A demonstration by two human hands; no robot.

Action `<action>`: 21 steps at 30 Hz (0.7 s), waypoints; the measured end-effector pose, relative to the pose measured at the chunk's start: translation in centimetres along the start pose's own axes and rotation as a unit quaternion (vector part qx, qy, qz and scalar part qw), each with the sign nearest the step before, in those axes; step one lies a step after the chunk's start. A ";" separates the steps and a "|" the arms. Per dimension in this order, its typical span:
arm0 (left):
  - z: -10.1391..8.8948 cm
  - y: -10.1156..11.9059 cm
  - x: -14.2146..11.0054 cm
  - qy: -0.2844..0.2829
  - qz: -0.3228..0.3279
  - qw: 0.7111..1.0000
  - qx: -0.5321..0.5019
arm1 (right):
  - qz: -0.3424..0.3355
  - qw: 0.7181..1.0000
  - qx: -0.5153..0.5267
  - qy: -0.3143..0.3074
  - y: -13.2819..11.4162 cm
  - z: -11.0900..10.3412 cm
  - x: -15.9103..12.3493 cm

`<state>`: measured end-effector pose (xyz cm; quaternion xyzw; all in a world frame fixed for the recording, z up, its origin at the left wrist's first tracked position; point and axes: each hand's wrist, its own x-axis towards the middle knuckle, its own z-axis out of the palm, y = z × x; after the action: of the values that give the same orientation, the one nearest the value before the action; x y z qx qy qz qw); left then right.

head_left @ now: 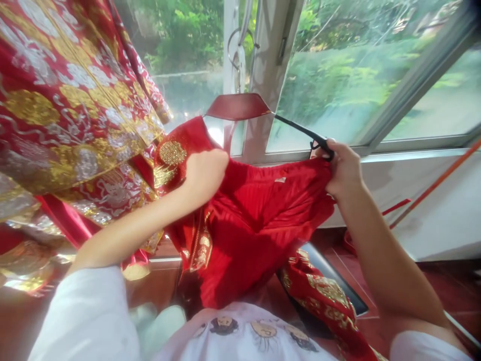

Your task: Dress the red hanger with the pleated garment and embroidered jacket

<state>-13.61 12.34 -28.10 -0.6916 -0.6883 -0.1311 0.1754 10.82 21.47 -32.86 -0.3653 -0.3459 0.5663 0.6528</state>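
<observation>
In the head view, the left hand (206, 173) was clenched over the garment (240, 250), its fingers curled under so that the exact fold it gripped could not be seen. The right hand (343, 168) grasped the black end of the hanger (240, 106) between thumb and fingers, with the garment's edge just against them.

The red garment hung between the two hands, below the hanger and in front of the person's white shirt (233, 336). One shoulder, trimmed with gold, rose at the left close to the hanger's red middle. A small white label (280, 179) showed on the red cloth nearer the right hand. The hanger's hook stood upright before the window (326, 95), where green leaves showed through the glass.

To the left hung a robe (75, 95), red with gold and silver patterns, beside the garment. At the lower right, a red and gold cloth (326, 293) trailed over a dark panel (336, 276) on the tiled floor (158, 286). A slanting orange pole (436, 185) stood well to the right.
</observation>
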 end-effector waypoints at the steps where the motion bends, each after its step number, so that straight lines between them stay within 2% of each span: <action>1: -0.1 1.1 0.6 0.009 0.030 0.999 -0.013 | -0.003 1.000 -0.014 -0.005 0.1 0.0 0.0; 3: -0.6 3.4 2.7 0.065 0.114 0.991 -0.037 | -0.010 0.999 -0.029 -0.009 0.1 0.0 0.1; 6: -1.1 6.2 7.1 0.177 0.252 0.950 -0.044 | -0.004 0.999 -0.039 -0.022 -0.3 -0.5 0.2; 8: -0.7 7.1 9.8 0.177 0.298 0.937 -0.036 | -0.005 0.997 -0.071 -0.026 -1.0 -1.5 0.3; 11: 0.3 7.4 11.9 0.122 0.306 0.941 -0.078 | -0.006 0.985 -0.157 -0.077 -2.5 -3.6 0.4; 13: 0.6 7.1 12.1 0.115 0.306 0.938 -0.113 | 0.013 0.968 -0.225 -0.107 -3.5 -4.8 0.6; 15: 0.6 7.0 11.9 0.118 0.307 0.936 -0.126 | 0.014 0.959 -0.277 -0.064 -4.3 -5.3 1.1; 17: 0.4 7.0 11.6 0.117 0.302 0.937 -0.128 | -0.021 0.954 -0.297 0.020 -5.2 -5.0 2.2; 21: 0.9 7.7 11.9 0.111 0.257 0.953 -0.113 | -0.124 0.938 -0.301 0.121 -8.8 -2.5 5.3</action>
<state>-5.75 23.55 -24.39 -0.8417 -0.4437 -0.2347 0.1990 17.90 25.68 -26.24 -0.5647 -0.4617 0.3017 0.6139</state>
